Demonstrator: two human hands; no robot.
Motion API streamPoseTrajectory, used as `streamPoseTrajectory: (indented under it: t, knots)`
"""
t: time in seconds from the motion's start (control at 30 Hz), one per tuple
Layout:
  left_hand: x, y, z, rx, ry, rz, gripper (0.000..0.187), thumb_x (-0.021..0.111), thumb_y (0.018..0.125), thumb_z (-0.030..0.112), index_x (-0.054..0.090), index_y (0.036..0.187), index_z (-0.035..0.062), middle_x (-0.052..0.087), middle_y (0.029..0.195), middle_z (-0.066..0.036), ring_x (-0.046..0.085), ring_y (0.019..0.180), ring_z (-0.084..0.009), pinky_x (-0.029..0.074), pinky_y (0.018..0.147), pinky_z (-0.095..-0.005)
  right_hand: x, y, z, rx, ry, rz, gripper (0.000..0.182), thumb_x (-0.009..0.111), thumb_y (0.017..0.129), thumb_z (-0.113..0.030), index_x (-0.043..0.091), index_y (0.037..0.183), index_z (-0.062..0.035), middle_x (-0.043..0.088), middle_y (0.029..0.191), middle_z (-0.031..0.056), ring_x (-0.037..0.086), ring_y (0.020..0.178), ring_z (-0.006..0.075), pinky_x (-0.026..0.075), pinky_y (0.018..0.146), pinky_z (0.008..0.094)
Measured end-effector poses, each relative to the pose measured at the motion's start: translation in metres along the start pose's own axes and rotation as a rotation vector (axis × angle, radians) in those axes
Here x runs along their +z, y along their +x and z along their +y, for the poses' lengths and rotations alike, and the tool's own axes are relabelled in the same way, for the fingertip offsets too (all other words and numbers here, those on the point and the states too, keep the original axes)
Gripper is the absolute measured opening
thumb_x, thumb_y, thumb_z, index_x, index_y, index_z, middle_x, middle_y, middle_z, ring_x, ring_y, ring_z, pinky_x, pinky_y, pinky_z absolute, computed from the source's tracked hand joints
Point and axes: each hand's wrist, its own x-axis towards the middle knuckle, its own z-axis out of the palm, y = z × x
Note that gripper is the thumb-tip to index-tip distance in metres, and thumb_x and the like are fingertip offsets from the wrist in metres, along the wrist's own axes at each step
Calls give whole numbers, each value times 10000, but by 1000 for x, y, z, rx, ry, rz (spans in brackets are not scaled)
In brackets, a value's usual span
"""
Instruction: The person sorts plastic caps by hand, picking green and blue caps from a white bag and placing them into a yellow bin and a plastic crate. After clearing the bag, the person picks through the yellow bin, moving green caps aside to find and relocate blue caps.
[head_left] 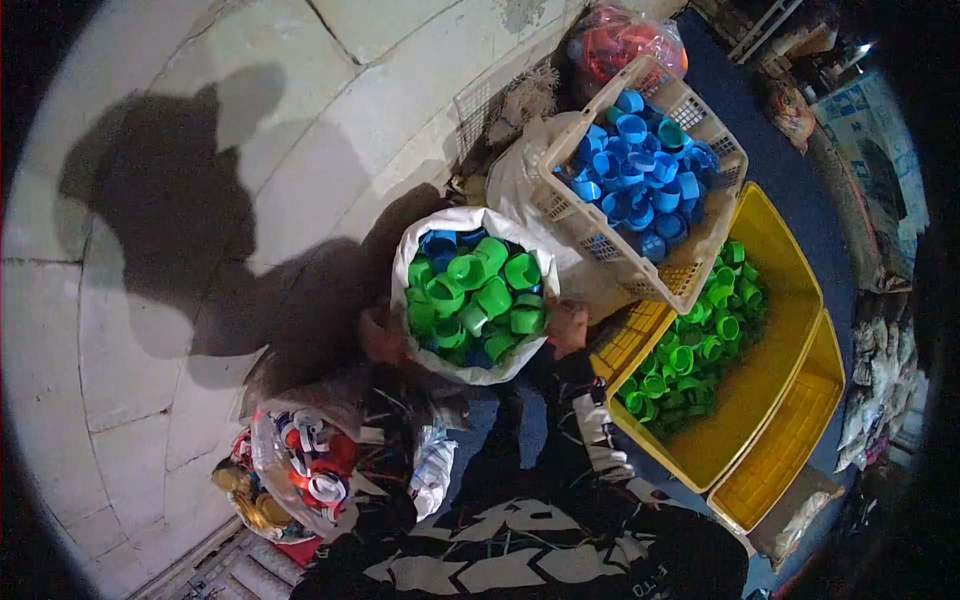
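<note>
A white sack (404, 262) with a rolled rim stands open in front of me, full of green caps (466, 272) with some blue ones among them. My left hand (382, 337) is at the sack's left side, in shadow, its fingers against the rim and partly hidden. On the right side my right hand (568, 327) is closed on the sack's edge. Up and right of the sack, a beige crate (716, 135) of blue caps (640, 165) rests on a yellow bin (770, 400) that holds loose green caps (700, 350).
At the lower left stand a bag of red and white caps (318, 462) and a bag with gold-coloured pieces (262, 510). A red bag (625, 45) sits behind the crate. A block wall (130, 400) runs along the left.
</note>
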Motion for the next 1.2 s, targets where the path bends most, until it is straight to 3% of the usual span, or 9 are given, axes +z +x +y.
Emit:
streamPoseTrajectory:
  t: [0.3, 0.47, 0.6, 0.73, 0.87, 0.97, 1.0, 1.13, 1.2]
  knots:
    - [77, 10, -59, -207, -229, -174, 579, 429, 871, 526, 636, 915, -13, 629, 859, -240, 602, 820, -378, 461, 743, -446, 31, -5, 39, 554, 302, 177, 461, 477, 888, -427, 645, 847, 1, 638, 737, 161, 617, 648, 286, 463, 575, 410]
    - [140, -13, -81, -358, 189, 57, 488, 389, 916, 430, 628, 970, 8, 636, 929, -213, 617, 846, -351, 484, 755, -424, 58, -41, 39, 493, -42, 188, 480, 463, 894, -453, 606, 859, 4, 577, 669, 130, 573, 592, 285, 448, 535, 391]
    - [130, -36, -56, -114, 287, 92, 469, 396, 917, 413, 608, 1010, 4, 636, 948, -203, 619, 865, -342, 487, 768, -413, 67, -79, -32, 508, 43, 466, 460, 453, 902, -412, 542, 1014, 25, 587, 758, 125, 572, 674, 268, 464, 597, 387]
    - [123, -27, -47, -137, 77, -43, 485, 421, 899, 436, 603, 1008, 0, 636, 944, -200, 618, 866, -340, 484, 775, -415, 53, -62, -21, 527, 706, 309, 402, 483, 879, -331, 499, 1060, 28, 615, 835, 138, 585, 700, 255, 474, 621, 385]
    - [117, -21, -56, -189, -60, -93, 503, 447, 881, 458, 599, 1006, -5, 636, 939, -197, 617, 867, -338, 481, 782, -416, 29, -36, 54, 163, 594, -140, 292, 505, 845, -263, 583, 935, 3, 628, 883, 107, 596, 773, 226, 485, 665, 370]
    - [116, -23, -71, -228, -150, -88, 519, 466, 868, 476, 596, 1005, -8, 636, 936, -195, 616, 868, -337, 478, 788, -417, -12, -49, -4, -294, 261, -368, 243, 620, 743, -192, 605, 894, -3, 632, 896, 108, 598, 800, 221, 488, 681, 371]
    - [110, -27, -72, -238, -176, -90, 525, 472, 863, 481, 595, 1004, -9, 636, 935, -195, 616, 868, -337, 478, 789, -418, 10, -36, 62, -249, 114, -219, 432, 734, 594, -169, 598, 968, -3, 632, 934, 122, 599, 828, 222, 485, 706, 378]
    - [101, -34, -72, -244, -343, 5, 549, 497, 845, 504, 591, 1002, -13, 636, 931, -192, 615, 869, -335, 475, 796, -419, -1, -27, 72, -70, -557, -303, 611, 736, 655, -293, 509, 1131, 17, 579, 1081, 183, 565, 942, 298, 452, 793, 381]
    - [74, -42, -43, -202, -438, 54, 562, 510, 836, 516, 589, 1002, -15, 637, 929, -190, 615, 869, -334, 473, 800, -420, 17, -24, 58, 180, 230, 168, 510, 648, 762, -341, 515, 1087, 28, 575, 1061, 203, 560, 920, 331, 447, 783, 389]
